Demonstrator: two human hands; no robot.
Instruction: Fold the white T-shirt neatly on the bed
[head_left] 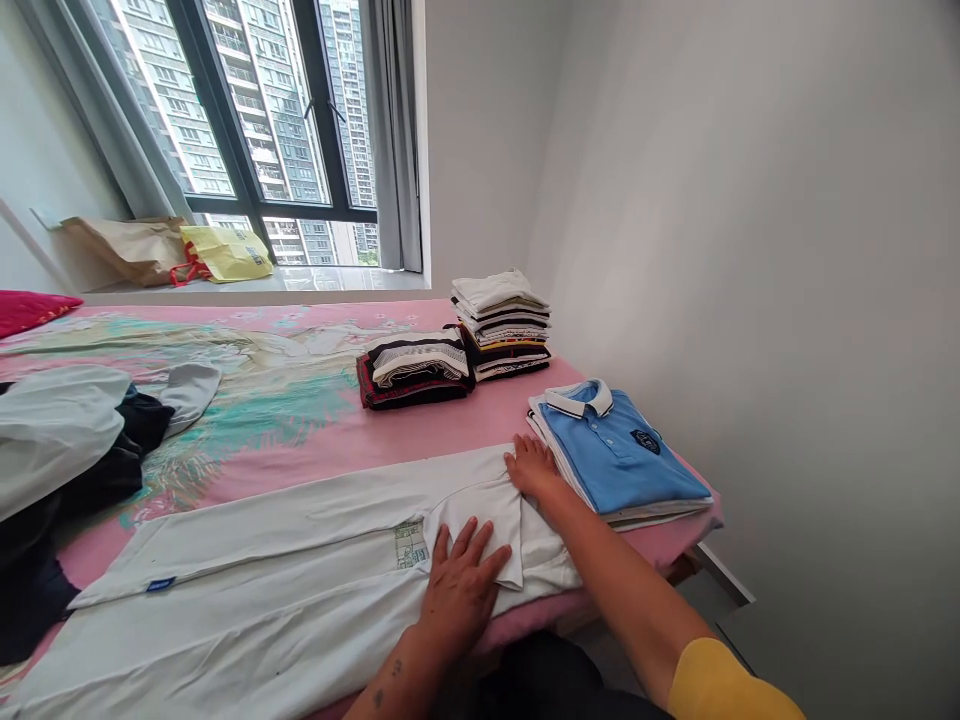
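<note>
A white shirt [300, 590] lies stretched out along the near side of the bed, its long sides folded inward and one sleeve [480, 515] laid over the top. A blue label shows near its far left end, and a green printed patch shows beside the sleeve. My left hand [463, 580] rests flat on the sleeve, fingers spread. Beyond it, my right hand [532, 466] lies on the shirt's upper corner with its fingers stretched out. Just right of that hand sits a folded blue polo shirt [626, 450] with a white collar, on top of other folded pale clothes.
Folded clothes stand in a tall stack [501, 325] and a lower dark stack [416, 372] farther back on the pink patterned bed sheet [300, 410]. Loose clothes [67, 430] lie heaped at left. A wall closes the right side. Bags [225, 253] rest on the windowsill.
</note>
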